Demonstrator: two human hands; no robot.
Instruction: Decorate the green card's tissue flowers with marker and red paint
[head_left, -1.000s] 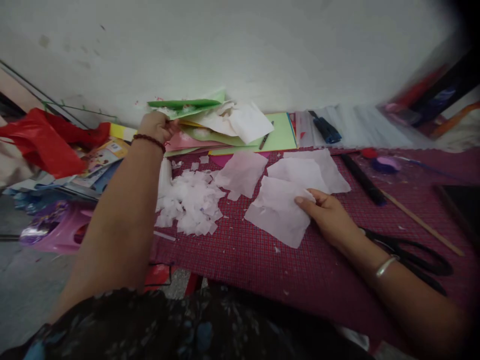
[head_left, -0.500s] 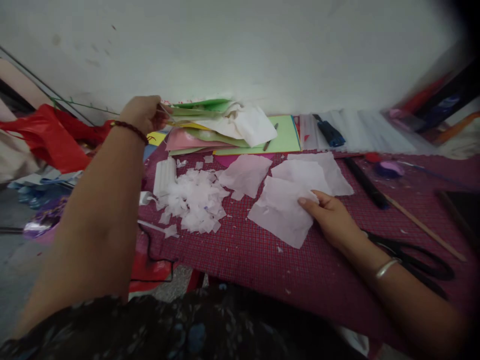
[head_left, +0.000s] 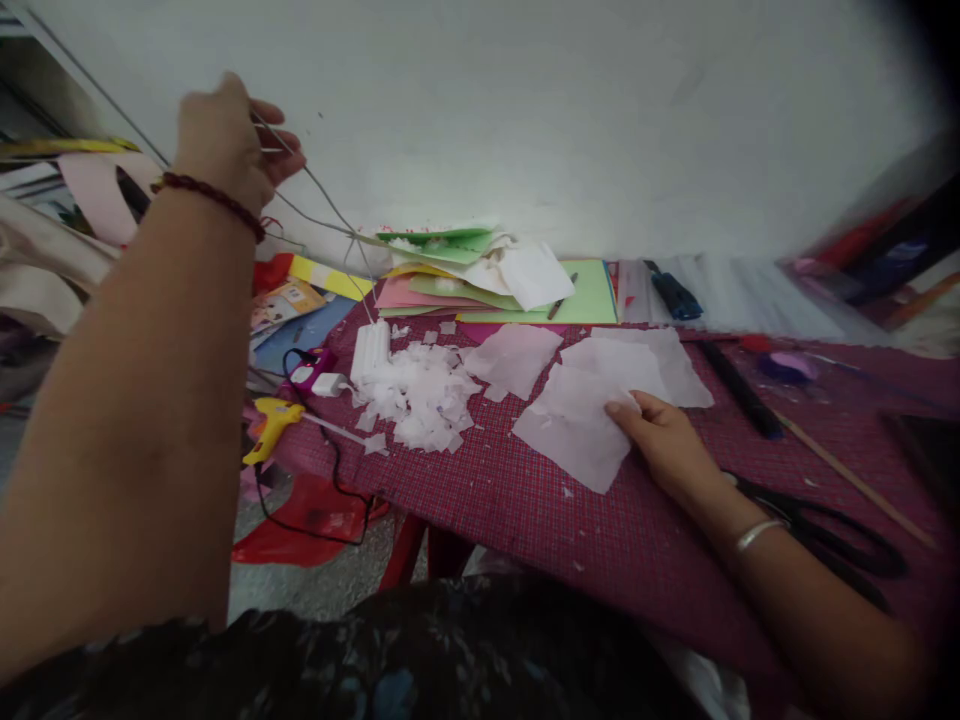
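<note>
Raised at the upper left, my left hand (head_left: 240,140) grips thin grey wire-like strands (head_left: 330,200), its fingers partly curled. The strands run down to the right past the paper stack and toward a bundle of white sticks (head_left: 370,350). My right hand (head_left: 664,435) pinches the right edge of a thin white paper sheet (head_left: 574,425) lying on the table. Other thin sheets (head_left: 514,358) lie beside it. To the left is a heap of small white paper scraps (head_left: 424,395).
Coloured and white papers (head_left: 457,290) are stacked by the wall. A yellow glue gun (head_left: 271,428) with a dark cord sits at the table's left edge. Black scissors (head_left: 825,530), a wooden stick (head_left: 855,480), a black rod (head_left: 739,390) and clear plastic sleeves (head_left: 780,290) are at the right.
My left hand has lifted up and left from beside the paper stack, drawing the grey strands with it. My right hand stays on the paper sheet. The view has shifted slightly.
</note>
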